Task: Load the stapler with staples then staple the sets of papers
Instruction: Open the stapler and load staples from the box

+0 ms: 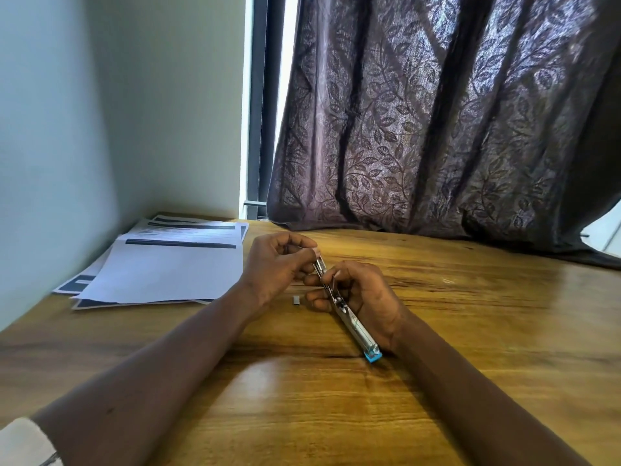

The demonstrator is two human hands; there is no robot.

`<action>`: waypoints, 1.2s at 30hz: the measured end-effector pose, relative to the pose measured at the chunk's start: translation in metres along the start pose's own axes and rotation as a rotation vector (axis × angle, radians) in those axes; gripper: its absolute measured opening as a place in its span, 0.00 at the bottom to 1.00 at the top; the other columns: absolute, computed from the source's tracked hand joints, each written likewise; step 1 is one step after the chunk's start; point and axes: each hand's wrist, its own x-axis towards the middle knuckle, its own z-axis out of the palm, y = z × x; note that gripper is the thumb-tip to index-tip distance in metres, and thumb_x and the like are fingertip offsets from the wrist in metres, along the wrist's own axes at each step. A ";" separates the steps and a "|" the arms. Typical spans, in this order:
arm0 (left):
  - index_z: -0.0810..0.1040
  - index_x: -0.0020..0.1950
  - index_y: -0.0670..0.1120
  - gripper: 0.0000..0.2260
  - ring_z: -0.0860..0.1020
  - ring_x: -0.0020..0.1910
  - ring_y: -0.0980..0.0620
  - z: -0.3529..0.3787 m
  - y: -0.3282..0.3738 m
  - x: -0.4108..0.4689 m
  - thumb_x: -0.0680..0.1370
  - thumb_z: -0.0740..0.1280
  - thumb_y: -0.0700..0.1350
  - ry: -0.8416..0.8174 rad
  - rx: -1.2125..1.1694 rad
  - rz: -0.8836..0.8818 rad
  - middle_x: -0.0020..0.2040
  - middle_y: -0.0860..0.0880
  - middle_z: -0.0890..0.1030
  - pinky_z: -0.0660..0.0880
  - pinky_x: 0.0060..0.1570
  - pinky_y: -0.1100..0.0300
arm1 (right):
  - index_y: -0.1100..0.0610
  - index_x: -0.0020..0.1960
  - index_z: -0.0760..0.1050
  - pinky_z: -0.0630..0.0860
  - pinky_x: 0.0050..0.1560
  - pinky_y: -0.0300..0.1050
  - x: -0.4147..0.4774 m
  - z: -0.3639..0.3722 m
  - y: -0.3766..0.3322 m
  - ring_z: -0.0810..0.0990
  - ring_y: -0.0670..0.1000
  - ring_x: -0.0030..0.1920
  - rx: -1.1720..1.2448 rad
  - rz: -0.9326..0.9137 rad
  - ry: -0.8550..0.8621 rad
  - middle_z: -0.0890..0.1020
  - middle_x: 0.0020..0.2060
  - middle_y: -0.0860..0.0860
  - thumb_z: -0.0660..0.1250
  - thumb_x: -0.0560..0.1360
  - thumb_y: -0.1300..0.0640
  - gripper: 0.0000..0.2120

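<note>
A slim metal stapler (353, 322) with a blue end lies opened out flat above the wooden table (336, 398). My right hand (363, 294) grips its middle. My left hand (279, 264) pinches the far tip of the stapler, thumb and fingers closed around it; whether staples are between the fingertips is hidden. A small strip of staples (296, 299) lies on the table between my hands. A pile of printed papers (168, 264) rests at the left, against the wall.
A dark leaf-patterned curtain (437, 129) hangs over the table's far edge. A pale wall (100, 112) borders the left side. A small shiny bit (448, 281) lies on the wood to the right of my hands.
</note>
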 end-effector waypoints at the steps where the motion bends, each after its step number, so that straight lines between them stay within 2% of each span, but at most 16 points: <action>1: 0.85 0.52 0.40 0.06 0.84 0.35 0.54 -0.001 0.000 0.001 0.76 0.75 0.38 0.012 0.000 -0.004 0.39 0.45 0.86 0.81 0.38 0.62 | 0.64 0.36 0.77 0.84 0.43 0.51 0.000 0.000 -0.001 0.83 0.62 0.40 0.016 0.009 0.001 0.82 0.47 0.67 0.58 0.78 0.64 0.14; 4: 0.84 0.52 0.40 0.06 0.84 0.35 0.55 -0.007 0.001 0.005 0.76 0.75 0.38 0.059 -0.017 -0.021 0.39 0.46 0.86 0.81 0.39 0.60 | 0.63 0.35 0.75 0.82 0.46 0.55 -0.002 0.001 -0.001 0.83 0.62 0.40 0.028 0.044 -0.003 0.82 0.49 0.68 0.57 0.79 0.62 0.17; 10: 0.85 0.51 0.42 0.05 0.83 0.35 0.55 -0.007 -0.002 0.006 0.76 0.75 0.40 0.066 -0.045 -0.038 0.38 0.48 0.86 0.82 0.41 0.58 | 0.68 0.43 0.76 0.83 0.37 0.47 -0.005 0.001 -0.004 0.84 0.63 0.41 0.035 0.032 0.000 0.83 0.48 0.68 0.58 0.80 0.65 0.11; 12: 0.85 0.53 0.43 0.06 0.84 0.36 0.54 -0.007 -0.002 0.006 0.77 0.74 0.41 0.051 -0.054 -0.048 0.39 0.48 0.86 0.83 0.43 0.56 | 0.68 0.48 0.76 0.84 0.37 0.47 -0.006 -0.001 -0.006 0.84 0.62 0.40 0.074 0.031 0.020 0.83 0.48 0.69 0.59 0.79 0.66 0.08; 14: 0.84 0.55 0.43 0.07 0.84 0.37 0.53 -0.006 -0.001 0.007 0.79 0.72 0.44 0.040 -0.031 -0.052 0.43 0.47 0.87 0.83 0.43 0.56 | 0.67 0.49 0.76 0.84 0.38 0.46 -0.005 -0.003 -0.008 0.84 0.61 0.39 0.119 0.033 0.048 0.83 0.48 0.69 0.59 0.78 0.66 0.08; 17: 0.83 0.57 0.46 0.07 0.84 0.38 0.54 -0.009 -0.001 0.009 0.80 0.71 0.46 0.032 0.220 0.059 0.45 0.47 0.86 0.81 0.38 0.60 | 0.67 0.48 0.76 0.84 0.36 0.44 -0.003 -0.006 -0.011 0.84 0.58 0.36 0.182 0.011 0.115 0.83 0.47 0.68 0.58 0.78 0.67 0.09; 20: 0.84 0.52 0.53 0.04 0.83 0.42 0.57 -0.016 0.002 0.008 0.78 0.73 0.50 -0.127 0.600 0.189 0.45 0.55 0.85 0.80 0.43 0.59 | 0.68 0.49 0.76 0.83 0.34 0.43 0.001 -0.013 -0.013 0.84 0.57 0.36 0.197 -0.027 0.218 0.83 0.46 0.67 0.58 0.78 0.66 0.09; 23: 0.84 0.50 0.58 0.05 0.79 0.43 0.59 -0.019 0.010 0.001 0.74 0.72 0.52 -0.314 0.977 0.173 0.44 0.60 0.83 0.73 0.41 0.61 | 0.69 0.52 0.75 0.83 0.34 0.44 0.005 -0.020 -0.014 0.83 0.58 0.37 0.223 -0.050 0.306 0.82 0.46 0.67 0.58 0.78 0.66 0.09; 25: 0.84 0.51 0.60 0.08 0.78 0.44 0.59 -0.022 0.014 0.000 0.72 0.72 0.54 -0.355 1.099 0.163 0.45 0.62 0.82 0.70 0.40 0.62 | 0.69 0.53 0.74 0.84 0.34 0.44 0.006 -0.023 -0.015 0.81 0.58 0.37 0.248 -0.054 0.329 0.80 0.45 0.67 0.58 0.77 0.66 0.09; 29: 0.85 0.48 0.60 0.06 0.78 0.40 0.62 -0.031 0.016 0.003 0.71 0.74 0.55 -0.407 1.093 0.099 0.44 0.62 0.84 0.69 0.37 0.63 | 0.69 0.51 0.76 0.83 0.33 0.45 0.008 -0.025 -0.017 0.83 0.59 0.37 0.257 -0.033 0.344 0.82 0.45 0.67 0.58 0.77 0.66 0.10; 32: 0.85 0.44 0.59 0.03 0.78 0.37 0.66 -0.033 0.012 0.006 0.73 0.76 0.50 -0.465 0.995 0.063 0.43 0.60 0.85 0.70 0.38 0.66 | 0.67 0.52 0.77 0.84 0.36 0.46 0.008 -0.024 -0.017 0.84 0.60 0.39 0.258 -0.007 0.317 0.83 0.48 0.68 0.56 0.78 0.65 0.11; 36: 0.85 0.46 0.55 0.04 0.78 0.34 0.67 -0.032 0.011 0.008 0.74 0.77 0.48 -0.472 0.953 0.022 0.44 0.56 0.85 0.71 0.37 0.71 | 0.65 0.55 0.75 0.84 0.38 0.47 0.007 -0.022 -0.015 0.84 0.61 0.41 0.225 0.013 0.273 0.84 0.48 0.68 0.55 0.78 0.66 0.12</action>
